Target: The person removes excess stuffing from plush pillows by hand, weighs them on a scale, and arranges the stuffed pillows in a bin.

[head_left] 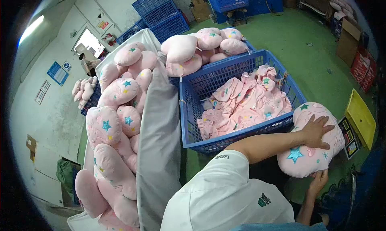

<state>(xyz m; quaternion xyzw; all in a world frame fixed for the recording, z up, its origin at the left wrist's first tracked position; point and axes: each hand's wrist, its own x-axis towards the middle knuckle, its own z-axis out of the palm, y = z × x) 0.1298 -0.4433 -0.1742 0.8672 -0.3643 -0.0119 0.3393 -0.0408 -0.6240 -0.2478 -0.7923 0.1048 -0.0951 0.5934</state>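
Note:
A stuffed pink pillow (307, 160) with embroidered blue and green stars is in front of me at the right. My left hand (317, 132) lies on its upper face with the fingers spread. At the pillow's lower edge, my right hand (317, 182) has its fingers closed on the fabric; the fingertips are partly hidden. Left of the pillow, a blue plastic crate (245, 140) holds a heap of limp pink star-patterned covers (245, 98).
A grey-lined bin (159, 150) full of stuffed pink pillows (118, 90) stands at the left. More pillows (181, 50) pile up behind the crate. At the right are a yellow tray (360, 118) and a dark panel (349, 136). Another person (85, 64) is far back.

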